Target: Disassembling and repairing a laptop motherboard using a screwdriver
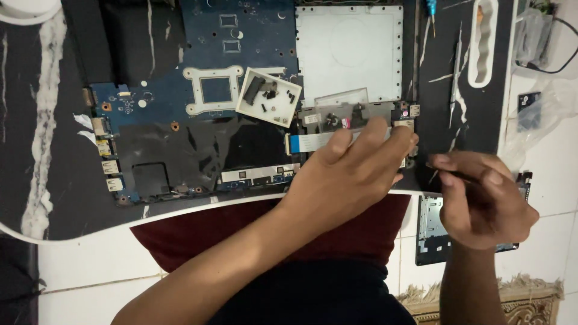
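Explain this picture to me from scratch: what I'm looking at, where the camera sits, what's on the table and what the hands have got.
The camera is worn on a person's head and looks straight down at their own two bare hands, so there is only this one view.

On the dark marbled table lies an opened laptop: a blue circuit board with a black sheet over its lower part, and a pale metal plate beside it. A small white tray of dark screws and bits sits on the board. A screwdriver lies at the top edge.

The left hand reaches across, its fingertips resting at a flat white ribbon cable near the board's right corner. The right hand pinches a thin dark tool, its tip pointing at that same corner; what kind of tool is too blurred to tell.

Below, on the tiled floor, another flat laptop part shows behind the right hand.
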